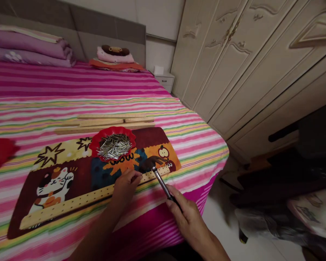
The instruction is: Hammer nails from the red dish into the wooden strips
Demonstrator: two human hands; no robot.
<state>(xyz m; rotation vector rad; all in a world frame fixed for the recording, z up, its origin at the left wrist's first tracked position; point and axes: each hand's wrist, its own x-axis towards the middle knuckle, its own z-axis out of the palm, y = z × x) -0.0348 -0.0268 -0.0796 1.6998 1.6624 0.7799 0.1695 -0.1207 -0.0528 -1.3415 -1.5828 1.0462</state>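
My right hand (188, 214) grips the handle of a small hammer (160, 181), whose blurred head hangs just above the right end of a long wooden strip (78, 203). The strip lies along the near edge of a colourful cartoon mat (57, 170) on the bed. My left hand (126, 186) rests on the strip with its fingertips pinched together right under the hammer head; what it pinches is too small to see. A red dish (112, 139) full of thin metal nails (114, 146) sits on the mat just behind the hands.
Several more wooden strips (105, 121) lie behind the dish on the striped bedspread (70, 90). A red object (0, 152) is at the left edge. Folded bedding (29, 47) and a cushion pile sit at the headboard. Wardrobe doors (247, 65) stand right, beyond the bed's edge.
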